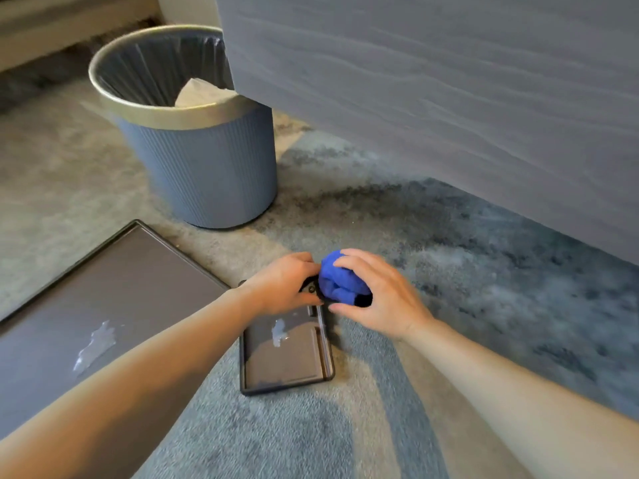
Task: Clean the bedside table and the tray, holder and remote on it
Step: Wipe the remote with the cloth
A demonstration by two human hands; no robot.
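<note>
A small dark holder lies flat on the carpet in the middle of the view, with a pale glare patch on its surface. My left hand grips a small black object at the holder's far end, probably the remote; most of it is hidden. My right hand is closed around a bunched blue cloth and presses it against that black object. A large dark tray lies on the carpet to the left. The grey side panel of the bedside table fills the upper right.
A blue ribbed waste bin with a metal rim and dark liner stands behind the tray, holding crumpled white paper. Grey-blue carpet covers the floor around everything.
</note>
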